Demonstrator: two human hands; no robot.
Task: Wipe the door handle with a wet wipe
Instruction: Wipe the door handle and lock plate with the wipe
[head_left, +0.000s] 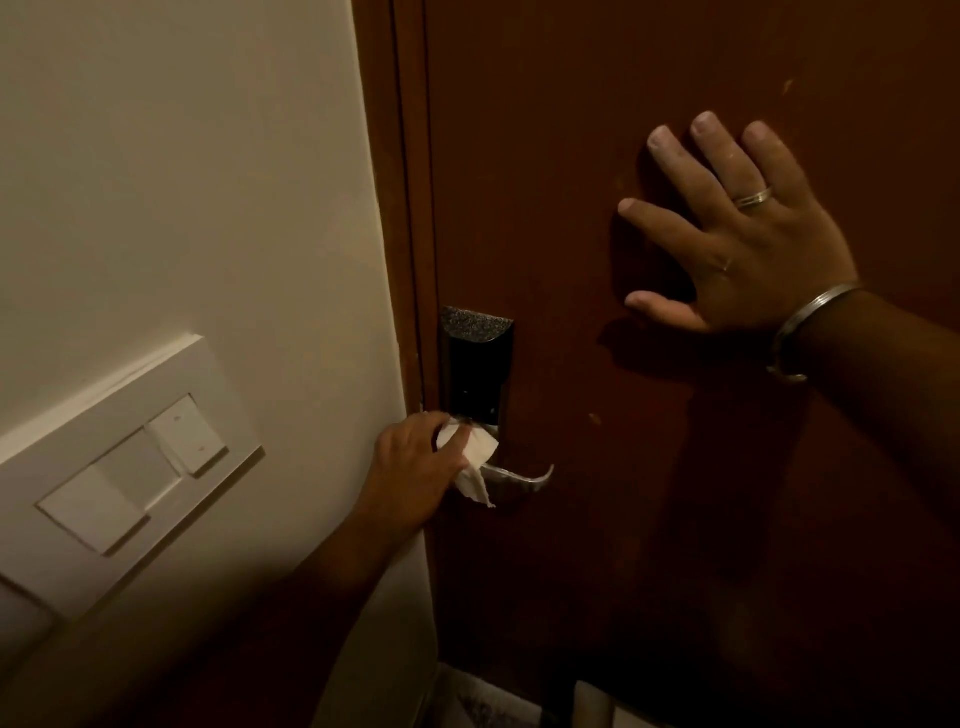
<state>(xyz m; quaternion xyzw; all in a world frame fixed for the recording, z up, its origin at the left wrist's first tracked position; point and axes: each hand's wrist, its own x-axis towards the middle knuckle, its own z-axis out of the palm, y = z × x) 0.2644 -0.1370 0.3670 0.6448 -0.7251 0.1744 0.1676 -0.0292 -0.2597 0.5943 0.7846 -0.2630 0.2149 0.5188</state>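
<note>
A silver lever door handle (524, 477) sticks out to the right below a dark electronic lock plate (475, 364) on the brown door (571, 130). My left hand (415, 467) holds a crumpled white wet wipe (475, 462) and presses it against the base of the handle, hiding that part. The lever's free end shows to the right of the wipe. My right hand (737, 228) lies flat on the door above and to the right of the lock, fingers spread, with rings and a metal bangle at the wrist.
A cream wall (182, 182) fills the left side, with a white switch panel (124, 467) at lower left. The brown door frame (410, 208) runs between wall and door. A strip of floor (493, 701) shows at the bottom.
</note>
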